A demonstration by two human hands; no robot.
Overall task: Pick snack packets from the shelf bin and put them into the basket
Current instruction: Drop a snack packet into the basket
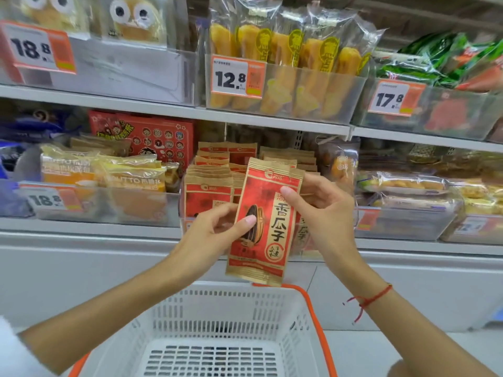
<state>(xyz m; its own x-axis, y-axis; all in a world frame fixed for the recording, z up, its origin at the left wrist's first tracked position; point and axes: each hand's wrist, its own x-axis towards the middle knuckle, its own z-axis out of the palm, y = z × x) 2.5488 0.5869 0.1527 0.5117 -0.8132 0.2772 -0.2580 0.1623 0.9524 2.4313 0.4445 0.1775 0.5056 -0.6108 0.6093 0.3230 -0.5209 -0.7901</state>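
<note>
packet (265, 221): 香瓜子 | price tags: 12.8 (237, 77), 17.8 (395, 98), 18.8 (36, 47)

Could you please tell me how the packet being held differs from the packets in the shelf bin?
The held packet is out in the open, tilted, above the basket, pinched by the left hand and right hand; the bin packets stand upright, stacked in rows, partly hidden. Both share the same red and tan design.

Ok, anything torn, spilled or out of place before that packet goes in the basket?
Nothing stands out. The red sunflower seed packet looks intact, held slightly tilted by the left hand and right hand above the white basket, whose visible floor is bare. The same packets stand orderly in the bin.
</note>
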